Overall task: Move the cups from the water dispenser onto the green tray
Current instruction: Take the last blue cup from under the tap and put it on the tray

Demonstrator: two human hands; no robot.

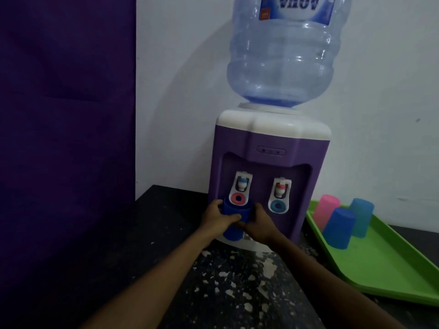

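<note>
Three cups [342,220] are set on the green tray [384,269]; one blue cup [234,218] is clasped by both hands [217,218] at the water dispenser [268,176].

Water bottle [285,60] atop the dispenser: blue-and-white label [297,8], inverted. Its large letters appear to read "AQUA"; smaller print is illegible.

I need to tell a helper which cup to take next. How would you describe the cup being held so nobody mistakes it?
Find the purple water dispenser with the big bottle on top. Under its left tap, both hands, the left hand and the right hand, grip a dark blue cup. Unlike the three cups on the green tray, it stands at the dispenser.
</note>
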